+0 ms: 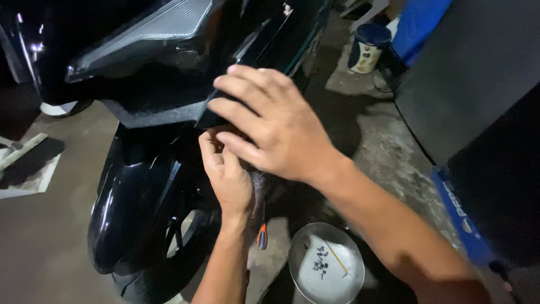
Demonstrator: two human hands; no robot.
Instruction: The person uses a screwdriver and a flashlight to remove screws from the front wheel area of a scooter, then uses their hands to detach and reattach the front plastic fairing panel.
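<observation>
A black scooter fills the left and middle of the view, with its glossy front fender (132,197) over the front wheel and a headlight (152,31) above. My right hand (270,121) lies flat with spread fingers on a black body panel (270,34) just under the headlight. My left hand (228,174) reaches up beneath it, fingers pinched together against the underside of that panel. Whatever those fingers pinch is hidden by my right hand.
A round metal bowl (304,281) with several small dark screws stands on the concrete floor near my arms. An orange-handled screwdriver (262,236) lies beside it. A blue-lidded can (368,48) stands at the back, and a dark cabinet (484,84) rises at right.
</observation>
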